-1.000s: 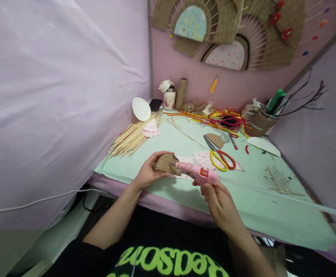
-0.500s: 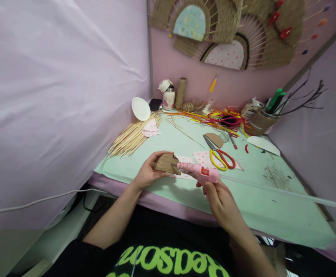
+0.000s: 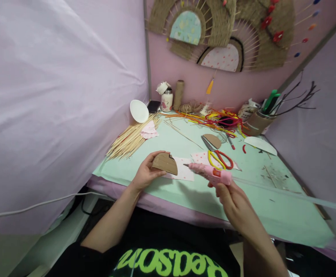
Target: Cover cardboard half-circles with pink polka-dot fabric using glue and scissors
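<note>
Between the thumb and fingers of my left hand [image 3: 146, 172] is a brown cardboard half-circle [image 3: 165, 163], tilted up above the table's front part. My right hand [image 3: 232, 199] is wrapped round a pink glue gun [image 3: 211, 173], its nozzle pointing left and apart from the cardboard. A long clear glue stick [image 3: 289, 195] sticks out of the gun's back. Below and behind the cardboard lies white paper with pink dots [image 3: 187, 172]. Scissors with one yellow and one red handle [image 3: 220, 158] rest open on another dotted piece [image 3: 200, 157].
Thin wooden sticks [image 3: 132, 136] are piled at the left, with a white oval piece [image 3: 139, 111] beside them. A bottle [image 3: 167, 100], a twine roll [image 3: 179, 94] and coloured cords [image 3: 222, 118] line the back. A holder with branches [image 3: 258, 124] stands back right.
My right hand has drawn the glue gun to the right, so its nozzle has come away from the cardboard half-circle. My left hand still holds the cardboard in nearly the same place.
</note>
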`<state>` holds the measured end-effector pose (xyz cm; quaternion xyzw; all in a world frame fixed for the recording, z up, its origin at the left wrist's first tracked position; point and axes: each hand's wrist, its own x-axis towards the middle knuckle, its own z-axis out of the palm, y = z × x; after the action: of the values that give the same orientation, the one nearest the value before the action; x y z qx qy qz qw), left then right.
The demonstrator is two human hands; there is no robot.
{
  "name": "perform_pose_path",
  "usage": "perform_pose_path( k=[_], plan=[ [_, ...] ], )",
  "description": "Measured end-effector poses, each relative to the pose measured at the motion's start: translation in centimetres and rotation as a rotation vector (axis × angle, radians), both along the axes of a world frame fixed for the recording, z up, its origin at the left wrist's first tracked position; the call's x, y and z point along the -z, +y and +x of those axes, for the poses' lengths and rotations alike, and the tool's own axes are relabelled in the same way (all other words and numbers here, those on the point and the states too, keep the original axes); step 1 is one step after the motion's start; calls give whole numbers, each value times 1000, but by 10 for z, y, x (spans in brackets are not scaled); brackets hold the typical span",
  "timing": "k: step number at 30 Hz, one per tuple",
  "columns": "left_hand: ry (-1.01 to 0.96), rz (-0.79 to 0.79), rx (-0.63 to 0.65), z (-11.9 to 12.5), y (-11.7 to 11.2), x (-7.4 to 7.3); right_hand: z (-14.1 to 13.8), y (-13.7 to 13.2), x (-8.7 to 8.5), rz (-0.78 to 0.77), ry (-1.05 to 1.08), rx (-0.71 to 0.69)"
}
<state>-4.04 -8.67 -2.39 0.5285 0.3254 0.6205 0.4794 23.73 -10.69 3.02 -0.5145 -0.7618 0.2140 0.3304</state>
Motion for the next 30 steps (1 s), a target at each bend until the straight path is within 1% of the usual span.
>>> perform_pose_path(
  k=[2, 4, 6, 8, 9, 10, 12, 15, 18, 20, 21, 23, 25, 26, 28, 30],
  plan=[
    [-48, -18, -17, 0, 1, 2, 20, 5, -2, 54, -36, 28],
    [-84, -36, -41, -1, 1, 2, 47, 14, -4, 119, -111, 32],
    [-84, -45, -63, -3, 2, -2, 80, 23, -4, 146, -264, 85],
    [-36, -44, -76, -7, 3, -10, 114, 31, 1, 127, -533, 301],
    [12, -43, -83, -9, 5, -16, 129, 33, 5, 57, -675, 409],
    [78, -38, -89, -11, 6, -23, 144, 35, 11, -3, -789, 450],
    [272, -13, -97, -12, 10, -38, 166, 36, 25, 37, -911, 523],
    [679, 66, -110, -7, 16, -60, 185, 38, 49, 128, -972, 506],
    [1055, 125, -115, 4, 21, -73, 190, 40, 64, 134, -956, 459],
    [1230, 126, -91, 12, 23, -76, 188, 38, 66, 98, -923, 466],
    [1298, 122, -78, 16, 24, -76, 186, 35, 65, 78, -904, 502],
    [1407, 112, -55, 22, 25, -74, 179, 29, 58, 53, -866, 626],
    [1486, 96, -34, 27, 26, -71, 168, 21, 47, 76, -824, 732],
    [1515, 86, -22, 29, 26, -70, 161, 19, 41, 114, -798, 735],
    [1554, 66, 3, 32, 27, -67, 142, 16, 32, 242, -716, 644],
    [1567, 54, 19, 33, 27, -65, 116, 15, 26, 386, -574, 462]
  ],
)
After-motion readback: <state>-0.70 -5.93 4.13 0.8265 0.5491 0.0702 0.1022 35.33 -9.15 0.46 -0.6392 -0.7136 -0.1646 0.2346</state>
